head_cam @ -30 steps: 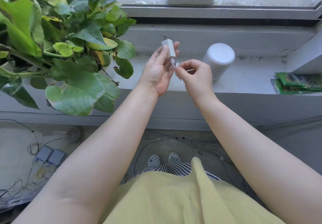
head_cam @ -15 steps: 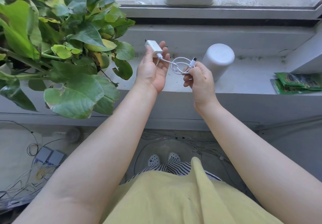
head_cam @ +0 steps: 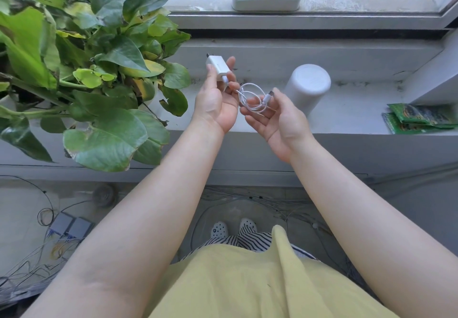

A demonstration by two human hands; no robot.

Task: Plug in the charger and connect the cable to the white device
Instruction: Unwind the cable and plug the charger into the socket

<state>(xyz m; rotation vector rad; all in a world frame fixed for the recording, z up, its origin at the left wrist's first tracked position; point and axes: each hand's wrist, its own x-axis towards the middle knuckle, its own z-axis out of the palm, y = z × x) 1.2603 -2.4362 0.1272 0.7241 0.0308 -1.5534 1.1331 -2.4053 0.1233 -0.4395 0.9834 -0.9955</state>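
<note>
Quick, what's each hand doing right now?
Left hand: closed on the white charger.
Right hand: loosely holding the coiled white cable, plug end between fingertips.

The person is wearing a yellow top (head_cam: 247, 283) at lower centre, striped navy-and-white trousers (head_cam: 247, 239) beneath it, and white perforated clogs (head_cam: 219, 229); both forearms are showing bare, without sleeves.

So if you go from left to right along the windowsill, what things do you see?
Leafy plant → white charger in the left hand → coiled cable over the right hand → white device → green packets.
</note>
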